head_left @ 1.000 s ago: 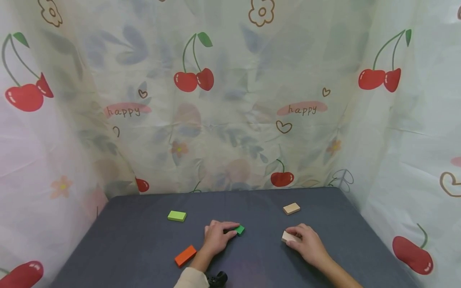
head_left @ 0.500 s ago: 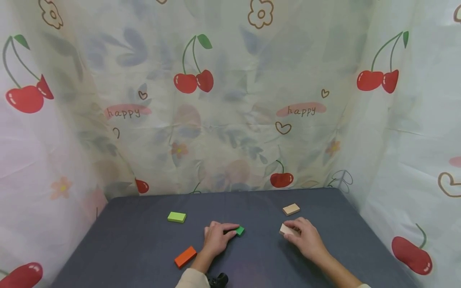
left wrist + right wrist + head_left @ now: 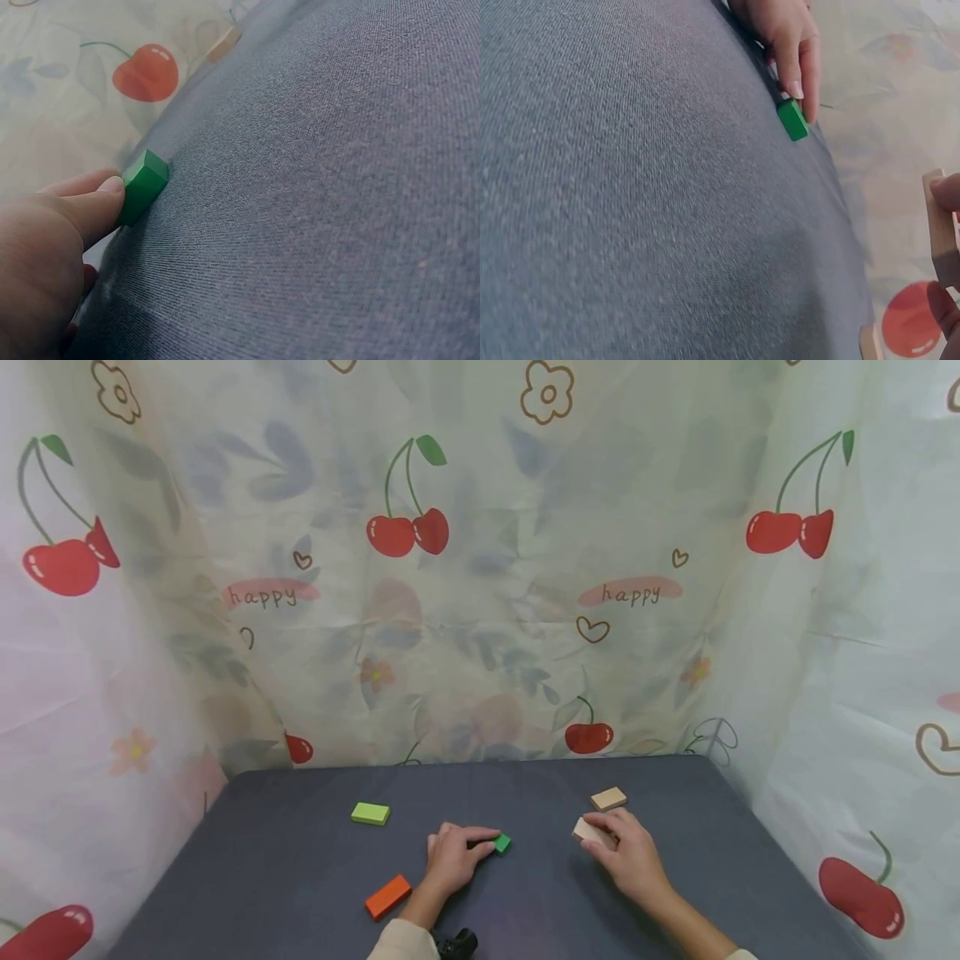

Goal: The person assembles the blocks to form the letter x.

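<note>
My left hand (image 3: 452,857) pinches a green block (image 3: 502,843) between thumb and fingers at the middle of the table. In the left wrist view that green block (image 3: 144,187) sits low on the cloth, its near end covered by the fingers. My right hand (image 3: 628,853) holds a pale wooden block (image 3: 592,833) by its edges, above the table to the right. The right wrist view catches this wooden block (image 3: 941,229) at its right border, with thumb and fingertip at its two ends.
A second wooden block (image 3: 608,799) lies just behind the right hand. Farther left are a lime green block (image 3: 371,813) and, beside the left forearm, an orange block (image 3: 388,897). A black object (image 3: 457,943) shows by the left sleeve. Printed curtains (image 3: 480,568) enclose the dark table (image 3: 285,852).
My right hand has moved left and a little away from me, carrying the pale wooden block. The left hand keeps its hold on the green block in the same place.
</note>
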`<state>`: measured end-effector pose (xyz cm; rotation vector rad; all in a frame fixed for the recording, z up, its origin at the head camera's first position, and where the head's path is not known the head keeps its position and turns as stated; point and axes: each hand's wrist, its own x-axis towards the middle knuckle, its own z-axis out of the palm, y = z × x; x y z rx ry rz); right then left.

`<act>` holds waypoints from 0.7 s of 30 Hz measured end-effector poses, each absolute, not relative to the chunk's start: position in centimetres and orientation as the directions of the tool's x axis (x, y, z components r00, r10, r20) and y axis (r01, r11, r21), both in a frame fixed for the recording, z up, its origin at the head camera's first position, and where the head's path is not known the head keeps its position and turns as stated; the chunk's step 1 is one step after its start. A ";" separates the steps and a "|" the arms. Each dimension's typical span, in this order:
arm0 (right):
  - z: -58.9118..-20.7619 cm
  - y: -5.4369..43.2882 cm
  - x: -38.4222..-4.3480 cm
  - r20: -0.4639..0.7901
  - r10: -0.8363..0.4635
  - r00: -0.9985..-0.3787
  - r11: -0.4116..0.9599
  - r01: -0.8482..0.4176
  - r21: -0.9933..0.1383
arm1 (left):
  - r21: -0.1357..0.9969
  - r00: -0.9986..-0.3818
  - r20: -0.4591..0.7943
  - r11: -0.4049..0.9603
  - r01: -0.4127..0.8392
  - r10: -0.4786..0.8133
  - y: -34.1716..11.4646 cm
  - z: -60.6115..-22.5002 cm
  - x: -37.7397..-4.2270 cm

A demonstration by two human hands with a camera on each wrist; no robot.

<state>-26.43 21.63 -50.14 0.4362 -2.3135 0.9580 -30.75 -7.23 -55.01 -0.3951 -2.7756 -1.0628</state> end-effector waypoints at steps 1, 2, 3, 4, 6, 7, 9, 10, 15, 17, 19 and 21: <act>-50.2 21.5 -26.4 0.628 -0.066 -0.776 0.687 -0.492 -0.536 | 0.636 -0.957 0.219 0.715 0.290 0.192 -7.2 -55.0 -30.7; -50.2 21.4 -26.5 0.624 -0.059 -0.779 0.685 -0.486 -0.543 | 0.639 -0.958 0.214 0.714 0.286 0.192 -7.2 -55.0 -30.7; -50.3 21.3 -26.5 0.621 -0.054 -0.782 0.684 -0.482 -0.548 | 0.642 -0.959 0.209 0.713 0.282 0.191 -7.2 -55.0 -30.7; -50.4 21.2 -26.6 0.616 -0.048 -0.786 0.683 -0.476 -0.554 | 0.643 -0.960 0.206 0.713 0.279 0.190 -7.2 -55.0 -30.7; -50.5 20.9 -26.6 0.612 -0.036 -0.790 0.677 -0.470 -0.567 | 0.648 -0.962 0.198 0.712 0.271 0.186 -7.2 -55.0 -30.7; -50.6 20.8 -26.7 0.613 -0.032 -0.789 0.673 -0.471 -0.570 | 0.649 -0.962 0.201 0.710 0.273 0.186 -7.1 -55.0 -30.7; -50.8 20.6 -26.8 0.623 -0.030 -0.782 0.669 -0.479 -0.569 | 0.648 -0.962 0.204 0.712 0.271 0.180 -7.1 -55.0 -30.7; -50.8 20.4 -26.8 0.627 -0.030 -0.778 0.665 -0.484 -0.568 | 0.646 -0.962 0.206 0.714 0.269 0.177 -7.1 -54.9 -30.7; -51.2 19.7 -27.0 0.649 -0.039 -0.760 0.647 -0.514 -0.564 | 0.637 -0.961 0.224 0.722 0.270 0.162 -7.0 -54.9 -30.7; -51.3 19.5 -27.0 0.651 -0.036 -0.759 0.639 -0.518 -0.569 | 0.632 -0.959 0.230 0.724 0.274 0.162 -7.0 -54.9 -30.7; -51.5 19.2 -27.0 0.652 -0.032 -0.757 0.631 -0.521 -0.574 | 0.628 -0.959 0.234 0.728 0.276 0.162 -7.0 -55.0 -30.7; -51.7 19.1 -27.0 0.649 -0.025 -0.760 0.627 -0.518 -0.582 | 0.627 -0.959 0.235 0.729 0.275 0.161 -6.9 -55.0 -30.7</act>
